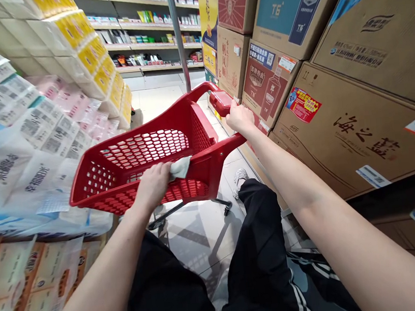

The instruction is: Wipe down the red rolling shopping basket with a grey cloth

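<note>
A red plastic shopping basket on wheels (129,183) is tipped up in front of me, with nothing inside it. My left hand (154,183) is closed on a pale grey cloth (181,168) and presses it against the basket's near rim. My right hand (239,117) grips the basket's red handle bar (220,102) at the right side. A grey pull-handle pole (178,35) rises behind the basket. My black trousers and a white shoe (239,178) show below it.
Stacked tissue packs (16,136) fill the left side, down to the floor. Brown cardboard cartons (356,130) are piled on the right. A narrow tiled aisle (197,235) runs ahead to product shelves (150,38) at the back.
</note>
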A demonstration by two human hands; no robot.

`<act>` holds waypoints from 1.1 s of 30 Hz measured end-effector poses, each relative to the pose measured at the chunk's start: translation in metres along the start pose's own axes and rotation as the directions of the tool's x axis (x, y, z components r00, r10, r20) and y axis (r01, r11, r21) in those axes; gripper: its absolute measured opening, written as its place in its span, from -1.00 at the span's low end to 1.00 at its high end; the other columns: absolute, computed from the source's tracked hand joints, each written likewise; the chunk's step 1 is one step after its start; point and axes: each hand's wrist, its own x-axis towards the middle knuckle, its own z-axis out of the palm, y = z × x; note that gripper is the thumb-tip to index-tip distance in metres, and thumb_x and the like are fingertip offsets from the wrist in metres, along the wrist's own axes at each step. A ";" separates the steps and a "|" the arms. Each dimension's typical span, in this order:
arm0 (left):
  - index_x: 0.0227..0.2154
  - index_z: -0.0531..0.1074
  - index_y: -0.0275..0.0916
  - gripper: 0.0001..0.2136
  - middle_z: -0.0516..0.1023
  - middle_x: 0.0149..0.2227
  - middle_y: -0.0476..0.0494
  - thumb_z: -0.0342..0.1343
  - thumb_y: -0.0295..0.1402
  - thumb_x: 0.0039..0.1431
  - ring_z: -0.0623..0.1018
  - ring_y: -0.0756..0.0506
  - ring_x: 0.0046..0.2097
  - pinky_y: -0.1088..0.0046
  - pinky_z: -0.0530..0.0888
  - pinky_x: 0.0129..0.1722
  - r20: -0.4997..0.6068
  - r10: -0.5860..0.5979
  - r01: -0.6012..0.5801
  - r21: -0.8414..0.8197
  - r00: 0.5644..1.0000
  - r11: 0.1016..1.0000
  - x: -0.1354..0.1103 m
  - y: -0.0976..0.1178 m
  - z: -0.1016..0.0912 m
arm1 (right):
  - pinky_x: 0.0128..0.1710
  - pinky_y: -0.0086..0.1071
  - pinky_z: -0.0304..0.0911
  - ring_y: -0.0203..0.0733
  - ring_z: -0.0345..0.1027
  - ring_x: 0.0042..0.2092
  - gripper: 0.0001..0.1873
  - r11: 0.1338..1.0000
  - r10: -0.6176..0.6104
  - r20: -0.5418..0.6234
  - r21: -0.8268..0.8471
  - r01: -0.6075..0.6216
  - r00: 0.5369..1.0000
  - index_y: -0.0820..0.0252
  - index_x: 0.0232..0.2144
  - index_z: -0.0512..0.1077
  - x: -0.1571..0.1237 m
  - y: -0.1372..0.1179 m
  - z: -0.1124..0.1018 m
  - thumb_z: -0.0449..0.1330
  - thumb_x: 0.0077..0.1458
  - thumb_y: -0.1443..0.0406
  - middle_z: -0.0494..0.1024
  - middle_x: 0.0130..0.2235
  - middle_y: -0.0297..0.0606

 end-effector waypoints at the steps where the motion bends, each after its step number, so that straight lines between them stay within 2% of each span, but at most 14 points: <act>1: 0.02 0.30 -0.26 -0.69 0.47 -0.18 -0.31 -0.22 -0.38 0.31 0.46 -0.25 -0.15 0.17 0.39 -0.12 -0.004 -0.041 0.041 0.032 0.999 0.999 -0.013 -0.011 0.002 | 0.05 -0.08 0.26 0.11 0.38 0.09 -0.43 1.000 0.002 -0.005 -0.004 -0.002 1.000 0.50 0.25 0.05 -0.001 -0.001 -0.001 -0.01 0.25 0.32 0.46 0.05 0.22; 4: 0.03 0.29 -0.27 -0.67 0.45 -0.19 -0.31 -0.25 -0.36 0.32 0.43 -0.26 -0.15 0.15 0.37 -0.09 -0.017 -0.134 0.135 0.122 0.991 0.983 -0.043 -0.037 0.005 | 0.12 -0.02 0.18 0.15 0.25 0.20 -0.44 0.997 -0.060 -0.065 -0.043 0.058 0.996 0.55 0.24 0.11 -0.011 -0.006 -0.005 -0.02 0.25 0.32 0.34 0.17 0.31; 7: 0.02 0.30 -0.29 -0.68 0.46 -0.19 -0.30 -0.23 -0.35 0.32 0.43 -0.25 -0.15 0.17 0.37 -0.09 -0.017 -0.160 0.160 0.141 0.987 0.977 -0.046 -0.039 0.004 | 0.20 0.01 0.06 0.15 0.07 0.29 -0.51 0.953 -0.296 -0.115 -0.107 0.285 0.948 0.46 0.18 0.26 -0.025 -0.016 -0.013 -0.05 0.30 0.28 0.21 0.28 0.23; 9: -0.01 0.32 -0.27 -0.70 0.47 -0.20 -0.29 -0.20 -0.34 0.31 0.44 -0.24 -0.15 0.19 0.37 -0.11 -0.007 -0.134 0.134 0.090 0.991 0.987 -0.032 -0.025 0.002 | 0.19 -0.05 0.08 0.10 0.13 0.26 -0.55 0.889 -0.450 -0.051 -0.120 0.442 0.892 0.37 0.12 0.37 -0.033 -0.023 -0.014 -0.09 0.34 0.24 0.31 0.23 0.13; 12: 0.00 0.31 -0.27 -0.71 0.49 -0.20 -0.29 -0.19 -0.34 0.32 0.45 -0.22 -0.17 0.21 0.36 -0.13 0.005 -0.040 0.041 -0.037 0.999 0.998 0.005 0.015 -0.004 | 0.06 -0.16 0.20 0.07 0.35 0.10 -0.52 0.844 -0.520 0.097 -0.097 0.528 0.849 0.29 -0.03 0.50 -0.039 -0.030 -0.010 -0.12 0.37 0.15 0.51 0.03 0.05; 16: 0.04 0.29 -0.24 -0.70 0.48 -0.15 -0.30 -0.19 -0.41 0.31 0.45 -0.23 -0.12 0.22 0.35 -0.13 -0.073 0.002 -0.011 -0.116 0.997 0.993 0.049 0.069 -0.011 | -0.03 -0.21 0.26 0.07 0.45 0.01 -0.47 0.856 -0.483 0.127 -0.137 0.498 0.866 0.26 -0.09 0.54 -0.039 -0.032 -0.002 -0.11 0.36 0.07 0.56 -0.04 0.04; 19: 0.02 0.30 -0.24 -0.71 0.48 -0.18 -0.28 -0.20 -0.43 0.32 0.45 -0.22 -0.13 0.22 0.33 -0.14 -0.101 -0.007 -0.005 -0.117 0.995 0.993 0.057 0.079 -0.012 | -0.04 -0.20 0.27 0.08 0.46 0.01 -0.49 0.869 -0.445 0.135 -0.172 0.463 0.885 0.26 -0.09 0.55 -0.038 -0.032 -0.002 -0.11 0.36 0.09 0.56 -0.03 0.05; 22: 0.00 0.31 -0.25 -0.72 0.47 -0.20 -0.28 -0.21 -0.40 0.33 0.45 -0.23 -0.15 0.22 0.33 -0.18 -0.065 -0.028 0.024 -0.071 0.997 0.997 0.041 0.060 -0.010 | -0.03 -0.19 0.27 0.09 0.46 0.01 -0.50 0.875 -0.434 0.130 -0.173 0.452 0.891 0.26 -0.09 0.55 -0.037 -0.032 -0.002 -0.12 0.36 0.12 0.56 -0.02 0.07; 25: -0.01 0.32 -0.24 -0.72 0.46 -0.22 -0.28 -0.20 -0.37 0.32 0.45 -0.24 -0.17 0.22 0.33 -0.19 -0.030 -0.099 0.100 0.015 0.995 0.995 0.009 0.025 -0.007 | -0.03 -0.18 0.28 0.11 0.46 0.01 -0.49 0.874 -0.447 0.104 -0.162 0.459 0.888 0.27 -0.10 0.56 -0.035 -0.031 -0.001 -0.13 0.36 0.14 0.57 -0.03 0.07; 29: -0.02 0.32 -0.23 -0.71 0.44 -0.24 -0.26 -0.22 -0.32 0.34 0.42 -0.24 -0.17 0.20 0.33 -0.13 -0.040 -0.178 0.182 0.129 0.983 0.975 -0.033 -0.019 -0.002 | -0.02 -0.17 0.28 0.11 0.47 0.01 -0.51 0.885 -0.427 0.114 -0.150 0.441 0.897 0.24 -0.11 0.56 -0.033 -0.031 0.001 -0.11 0.35 0.14 0.58 -0.04 0.05; 31: -0.03 0.33 -0.23 -0.71 0.44 -0.25 -0.26 -0.21 -0.27 0.34 0.42 -0.24 -0.17 0.21 0.33 -0.13 -0.046 -0.190 0.195 0.162 0.981 0.967 -0.045 -0.031 0.001 | -0.01 -0.18 0.28 0.10 0.46 0.01 -0.53 0.893 -0.407 0.137 -0.148 0.425 0.903 0.23 -0.10 0.56 -0.032 -0.031 0.002 -0.09 0.34 0.14 0.57 -0.02 0.05; 33: -0.04 0.34 -0.23 -0.71 0.44 -0.26 -0.25 -0.19 -0.25 0.34 0.42 -0.23 -0.18 0.21 0.33 -0.14 -0.057 -0.201 0.207 0.169 0.978 0.963 -0.046 -0.033 0.003 | -0.02 -0.18 0.29 0.09 0.47 0.01 -0.55 0.896 -0.396 0.154 -0.150 0.417 0.905 0.22 -0.08 0.55 -0.031 -0.031 0.002 -0.07 0.33 0.14 0.57 -0.02 0.05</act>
